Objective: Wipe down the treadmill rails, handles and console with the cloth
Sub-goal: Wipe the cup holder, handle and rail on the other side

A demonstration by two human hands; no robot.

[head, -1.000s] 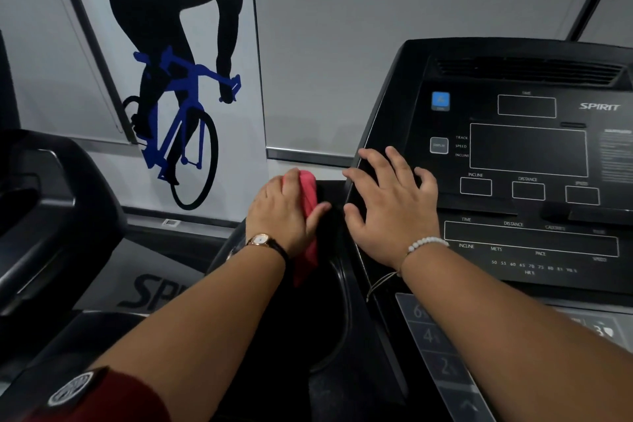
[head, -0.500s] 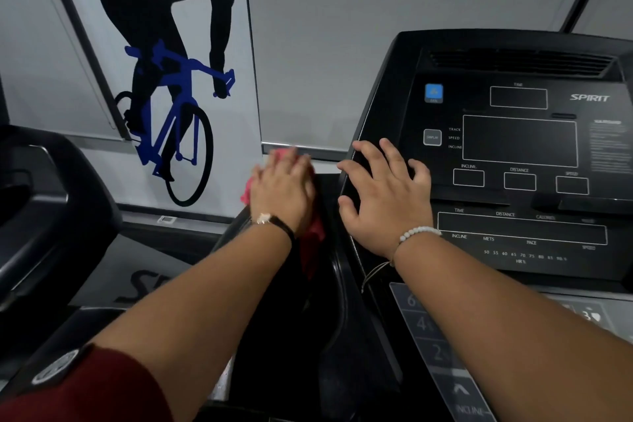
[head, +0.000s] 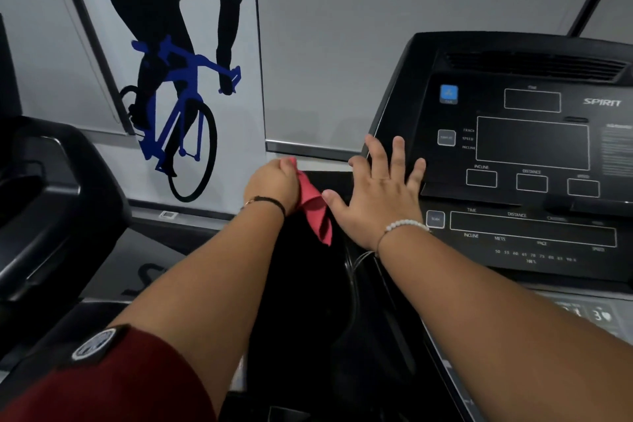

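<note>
A pink cloth (head: pixel 315 212) hangs from my left hand (head: pixel 272 187), which grips it at the far rim of the black cup-holder tray (head: pixel 308 301) left of the console. The cloth's loose end droops down into the tray. My right hand (head: pixel 376 195) lies flat with fingers spread on the left edge of the black treadmill console (head: pixel 531 154). The console carries dark display windows, a blue button and the word SPIRIT.
Another dark treadmill (head: pixel 48 202) stands to the left, with a gap between the two machines. The wall behind shows a cyclist graphic (head: pixel 178 79) with a blue bike. A grey keypad (head: pixel 596 315) sits at the console's lower right.
My left hand has pushed the cloth away from me to the tray's far rim, and more of the cloth now hangs free. My right hand stays on the console edge.
</note>
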